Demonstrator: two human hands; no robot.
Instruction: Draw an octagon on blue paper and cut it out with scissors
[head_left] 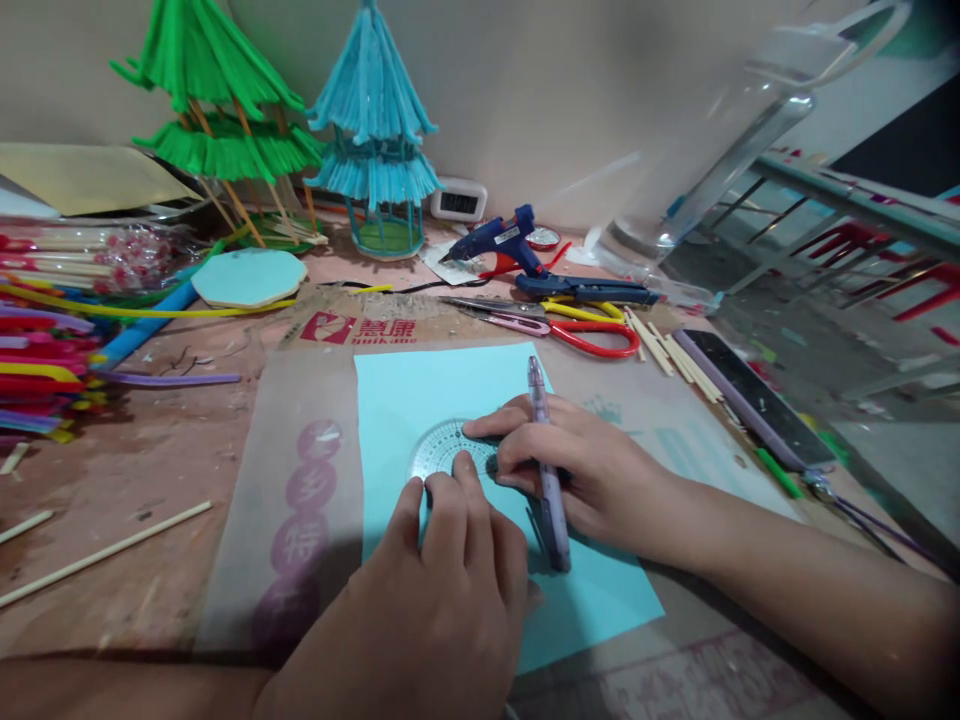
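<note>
A clear round protractor [437, 452] lies on a sheet of light blue paper [390, 385]. My left hand [450, 580] holds it down, its bent fingertips on the lower edge. At the right side of the protractor, the thumb and index finger of my right hand [592, 465] touch the disc. A capped-looking pen with a purple barrel [553, 510] is tucked between that hand's fingers, slanting upright across the paper. My fingers cover part of the protractor's right and lower edges.
Behind the paper lie red-handled scissors [600, 340], a blue glue gun [499, 240] and blue pliers [585, 290]. Green [225, 150] and blue [375, 150] pagoda models stand at the back. Coloured pipe cleaners [45, 370] lie left; a clear bottle [697, 150] stands right.
</note>
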